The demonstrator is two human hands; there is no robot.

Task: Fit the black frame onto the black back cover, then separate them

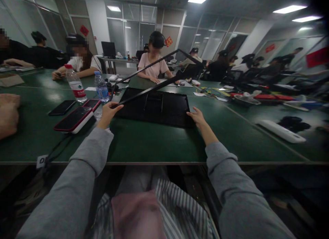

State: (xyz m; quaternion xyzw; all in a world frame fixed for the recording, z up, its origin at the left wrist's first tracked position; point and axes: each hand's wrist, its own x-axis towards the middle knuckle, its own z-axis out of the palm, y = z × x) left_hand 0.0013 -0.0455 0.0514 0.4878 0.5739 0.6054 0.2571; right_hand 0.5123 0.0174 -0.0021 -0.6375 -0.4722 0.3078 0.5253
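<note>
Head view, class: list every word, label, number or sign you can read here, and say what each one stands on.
"D": white tag at the table edge, cut off by a cable.
Red label on the larger bottle: too blurred to read.
Blue label on the smaller bottle: too blurred.
Red signs on the far glass walls: characters unreadable.
Nothing readable on the black panel.

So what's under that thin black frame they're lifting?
Under the raised thin black frame, held by the left hand, lies a flat black panel on the green table. The right hand rests on its corner. What's beneath the panel is hidden.
</note>
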